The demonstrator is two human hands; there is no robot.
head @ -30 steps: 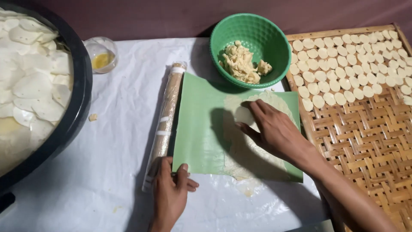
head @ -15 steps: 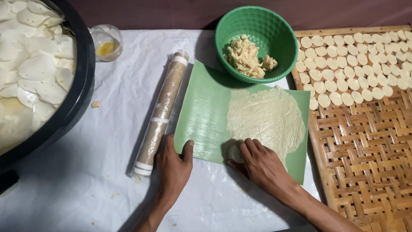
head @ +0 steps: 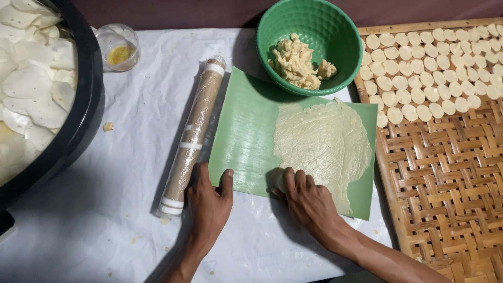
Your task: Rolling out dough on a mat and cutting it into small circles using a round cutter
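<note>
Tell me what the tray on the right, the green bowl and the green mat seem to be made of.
Tray: woven bamboo or cane strips, matt tan, with a plain basket weave. Green bowl: likely plastic, with a moulded dimpled pattern and slight sheen. Green mat: thin and smooth, perhaps plastic sheet or banana leaf; faint lines leave it open.

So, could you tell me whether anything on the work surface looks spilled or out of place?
Only small things: a dough crumb lies loose on the white sheet beside the black tub, with specks near the rolling pin.
</note>
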